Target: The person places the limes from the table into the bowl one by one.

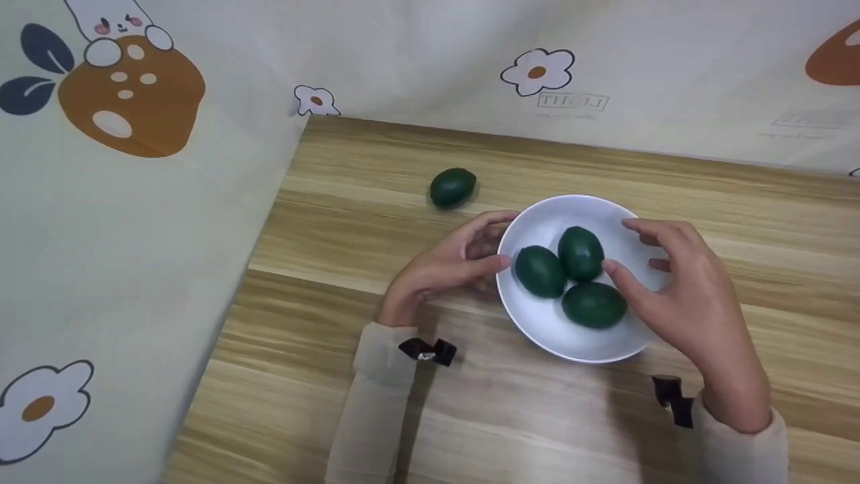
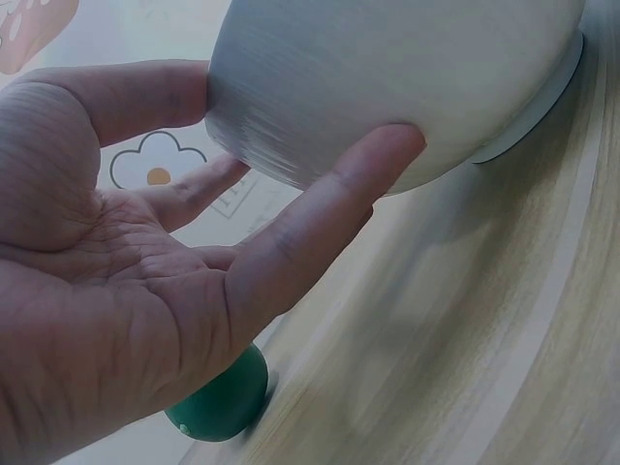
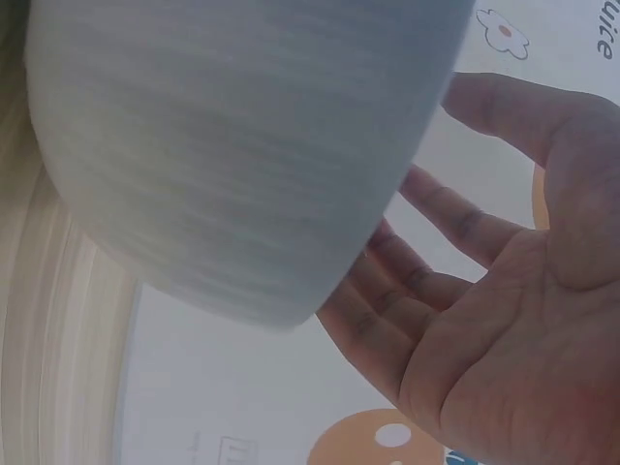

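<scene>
A white bowl stands on the wooden table with three dark green limes in it. My left hand holds the bowl's left side, its thumb at the rim and fingers curved round the outer wall. In the left wrist view those fingers lie against the bowl. Over the bowl's right side is my right hand, thumb and fingers spread apart, the thumb tip close to a lime. Nothing shows in its grasp. A single lime lies on the table behind the left hand.
The wood-grain table ends at the left and at the back. Behind and left of it hangs a pale cloth printed with flowers and orange fruit. Dark clips are at both wrists.
</scene>
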Action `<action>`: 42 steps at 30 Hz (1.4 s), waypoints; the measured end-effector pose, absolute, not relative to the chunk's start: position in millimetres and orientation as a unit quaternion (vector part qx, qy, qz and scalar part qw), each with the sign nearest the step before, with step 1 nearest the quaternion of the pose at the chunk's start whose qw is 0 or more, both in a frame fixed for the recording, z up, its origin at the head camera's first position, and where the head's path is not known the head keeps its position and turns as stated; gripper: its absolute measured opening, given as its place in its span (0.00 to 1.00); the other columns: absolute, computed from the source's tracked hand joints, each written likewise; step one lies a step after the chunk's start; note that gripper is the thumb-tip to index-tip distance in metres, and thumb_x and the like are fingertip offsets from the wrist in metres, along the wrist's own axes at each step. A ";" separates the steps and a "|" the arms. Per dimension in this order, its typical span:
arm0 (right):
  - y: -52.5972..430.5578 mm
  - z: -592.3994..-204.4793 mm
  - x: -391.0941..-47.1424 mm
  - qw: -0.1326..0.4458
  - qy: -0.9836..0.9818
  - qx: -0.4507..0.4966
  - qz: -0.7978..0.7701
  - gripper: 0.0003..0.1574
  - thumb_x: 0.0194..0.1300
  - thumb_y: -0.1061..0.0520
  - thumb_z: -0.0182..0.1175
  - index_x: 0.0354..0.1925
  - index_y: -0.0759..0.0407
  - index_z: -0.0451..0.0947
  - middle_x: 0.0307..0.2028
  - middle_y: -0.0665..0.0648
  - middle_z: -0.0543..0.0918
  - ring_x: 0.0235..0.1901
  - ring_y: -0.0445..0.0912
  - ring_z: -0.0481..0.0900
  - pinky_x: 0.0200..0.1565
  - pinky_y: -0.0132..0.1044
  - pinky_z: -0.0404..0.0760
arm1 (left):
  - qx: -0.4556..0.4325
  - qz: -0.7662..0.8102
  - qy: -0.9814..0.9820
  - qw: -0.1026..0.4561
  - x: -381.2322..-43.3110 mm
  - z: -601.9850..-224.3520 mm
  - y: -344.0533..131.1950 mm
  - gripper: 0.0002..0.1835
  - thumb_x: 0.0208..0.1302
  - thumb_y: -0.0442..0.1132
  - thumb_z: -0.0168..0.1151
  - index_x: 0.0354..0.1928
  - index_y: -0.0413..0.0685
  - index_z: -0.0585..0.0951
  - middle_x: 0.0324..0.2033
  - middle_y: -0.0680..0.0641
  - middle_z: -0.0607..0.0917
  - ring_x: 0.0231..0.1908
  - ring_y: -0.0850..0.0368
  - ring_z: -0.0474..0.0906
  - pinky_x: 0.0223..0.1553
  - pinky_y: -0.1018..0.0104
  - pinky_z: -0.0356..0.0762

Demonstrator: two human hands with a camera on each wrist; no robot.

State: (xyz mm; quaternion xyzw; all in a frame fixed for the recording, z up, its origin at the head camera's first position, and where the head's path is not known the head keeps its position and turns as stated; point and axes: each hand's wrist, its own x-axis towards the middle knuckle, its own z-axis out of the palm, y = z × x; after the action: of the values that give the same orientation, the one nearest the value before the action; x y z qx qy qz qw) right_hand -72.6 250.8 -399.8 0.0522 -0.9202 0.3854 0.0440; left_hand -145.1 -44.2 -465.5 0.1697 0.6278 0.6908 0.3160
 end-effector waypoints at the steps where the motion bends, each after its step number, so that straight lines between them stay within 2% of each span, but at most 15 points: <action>1: 251.6 -399.7 -72.8 0.044 -0.921 0.050 0.385 0.35 0.64 0.56 0.76 0.67 0.61 0.79 0.61 0.67 0.80 0.60 0.64 0.81 0.48 0.03 0.63 | 0.169 0.691 0.628 0.316 -145.1 -465.4 -44.3 0.35 0.74 0.31 0.63 0.80 0.50 0.64 0.72 0.36 0.75 0.67 0.44 0.78 0.50 0.55 0.88; 7: 255.5 -400.0 -73.1 0.057 -0.917 0.049 0.391 0.35 0.62 0.59 0.77 0.65 0.62 0.79 0.61 0.68 0.80 0.59 0.64 0.81 0.47 0.04 0.64 | 0.173 0.688 0.631 0.312 -145.1 -465.4 -44.5 0.35 0.74 0.32 0.64 0.79 0.49 0.65 0.72 0.37 0.75 0.68 0.45 0.78 0.51 0.60 0.86; 10: 256.8 -400.5 -73.3 0.060 -0.920 0.047 0.386 0.34 0.62 0.59 0.77 0.65 0.62 0.80 0.61 0.68 0.81 0.58 0.64 0.81 0.47 0.04 0.64 | 0.177 0.692 0.626 0.313 -144.9 -466.2 -44.9 0.35 0.74 0.32 0.63 0.79 0.49 0.65 0.72 0.37 0.75 0.67 0.47 0.79 0.50 0.58 0.86; 12: 258.0 -400.7 -73.3 0.057 -0.923 0.043 0.378 0.35 0.63 0.59 0.76 0.66 0.62 0.79 0.61 0.68 0.80 0.59 0.65 0.81 0.51 0.17 0.80 | 0.177 0.693 0.624 0.315 -144.5 -466.4 -45.7 0.34 0.74 0.33 0.63 0.79 0.50 0.65 0.72 0.37 0.75 0.66 0.47 0.79 0.50 0.56 0.87; 14: 259.2 -400.5 -73.2 0.051 -0.926 0.037 0.371 0.35 0.63 0.59 0.76 0.67 0.62 0.78 0.62 0.69 0.79 0.60 0.68 0.80 0.56 0.39 0.88 | 0.177 0.692 0.624 0.317 -144.7 -465.8 -46.4 0.34 0.74 0.33 0.63 0.79 0.51 0.65 0.72 0.37 0.75 0.65 0.47 0.80 0.49 0.53 0.87; 17: 260.8 -400.3 -73.1 0.050 -0.929 0.033 0.366 0.36 0.63 0.61 0.75 0.67 0.63 0.77 0.63 0.71 0.78 0.60 0.70 0.78 0.56 0.74 0.80 | 0.180 0.691 0.625 0.317 -145.3 -465.3 -46.9 0.34 0.74 0.33 0.63 0.79 0.51 0.65 0.72 0.36 0.76 0.66 0.45 0.79 0.49 0.53 0.87; 19: 262.3 -400.7 -73.2 0.047 -0.929 0.032 0.366 0.37 0.63 0.61 0.75 0.68 0.63 0.77 0.64 0.72 0.77 0.60 0.71 0.78 0.56 0.76 0.79 | 0.183 0.690 0.626 0.314 -145.9 -465.4 -46.7 0.34 0.74 0.33 0.63 0.79 0.51 0.65 0.72 0.36 0.76 0.66 0.44 0.79 0.49 0.55 0.87; 23: 267.8 -403.2 -73.8 0.034 -0.931 0.035 0.363 0.42 0.63 0.62 0.75 0.72 0.62 0.73 0.66 0.73 0.74 0.62 0.71 0.75 0.57 0.74 0.80 | 0.183 0.689 0.629 0.311 -146.3 -466.4 -46.0 0.34 0.74 0.33 0.63 0.79 0.51 0.65 0.71 0.36 0.76 0.66 0.43 0.79 0.49 0.55 0.88; 27: 277.3 -407.9 -75.5 0.000 -0.922 0.026 0.386 0.52 0.66 0.60 0.73 0.80 0.62 0.59 0.71 0.75 0.69 0.66 0.73 0.71 0.59 0.75 0.78 | 0.176 0.688 0.628 0.320 -145.7 -466.9 -46.8 0.35 0.75 0.34 0.63 0.80 0.52 0.64 0.72 0.36 0.75 0.65 0.44 0.80 0.47 0.47 0.90; 29: 283.8 -411.6 -76.6 -0.024 -0.912 0.016 0.409 0.55 0.69 0.57 0.71 0.83 0.63 0.52 0.72 0.76 0.67 0.68 0.75 0.70 0.60 0.77 0.75 | 0.172 0.687 0.628 0.323 -145.1 -467.1 -47.0 0.35 0.75 0.33 0.63 0.80 0.52 0.64 0.72 0.37 0.75 0.64 0.45 0.80 0.46 0.47 0.91; 31: 290.6 -415.5 -76.6 -0.045 -0.905 0.005 0.424 0.55 0.72 0.54 0.68 0.83 0.63 0.48 0.73 0.77 0.67 0.69 0.76 0.70 0.60 0.74 0.75 | 0.168 0.685 0.630 0.324 -144.6 -467.2 -47.1 0.35 0.75 0.33 0.63 0.80 0.52 0.64 0.71 0.37 0.76 0.64 0.45 0.80 0.45 0.49 0.91; 34: 301.2 -421.9 -75.7 -0.074 -0.896 -0.002 0.437 0.53 0.75 0.51 0.66 0.83 0.64 0.49 0.73 0.77 0.68 0.68 0.76 0.71 0.58 0.49 0.87 | 0.170 0.681 0.634 0.324 -144.5 -467.1 -46.6 0.35 0.74 0.33 0.64 0.80 0.52 0.65 0.72 0.38 0.76 0.64 0.46 0.80 0.45 0.51 0.91; 36: 306.9 -425.9 -74.8 -0.092 -0.891 0.005 0.445 0.49 0.76 0.51 0.65 0.82 0.63 0.52 0.72 0.76 0.70 0.67 0.74 0.74 0.51 0.30 0.87 | 0.170 0.686 0.628 0.326 -144.5 -467.1 -45.5 0.35 0.74 0.33 0.63 0.80 0.52 0.64 0.72 0.37 0.75 0.64 0.46 0.81 0.45 0.50 0.91; 38: 310.8 -429.9 -74.7 -0.107 -0.883 0.016 0.456 0.45 0.76 0.52 0.65 0.81 0.61 0.57 0.72 0.72 0.71 0.64 0.66 0.79 0.45 0.19 0.81 | 0.169 0.690 0.623 0.327 -144.3 -466.7 -44.8 0.35 0.74 0.33 0.63 0.80 0.51 0.64 0.72 0.37 0.75 0.63 0.47 0.81 0.44 0.50 0.91; 42: 313.0 -437.0 -74.3 -0.114 -0.867 0.036 0.484 0.40 0.76 0.56 0.65 0.79 0.58 0.62 0.71 0.62 0.73 0.58 0.38 0.81 0.43 0.25 0.86 | 0.163 0.698 0.617 0.325 -143.7 -465.2 -44.7 0.35 0.74 0.33 0.62 0.80 0.51 0.64 0.72 0.36 0.75 0.63 0.47 0.80 0.42 0.55 0.90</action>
State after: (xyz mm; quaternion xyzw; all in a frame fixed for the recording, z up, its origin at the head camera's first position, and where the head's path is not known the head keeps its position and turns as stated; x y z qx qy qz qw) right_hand -74.3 313.0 -437.0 0.0356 -0.8670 0.4838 -0.1142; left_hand -143.7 -44.7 -465.2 0.1629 0.6171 0.6977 0.3253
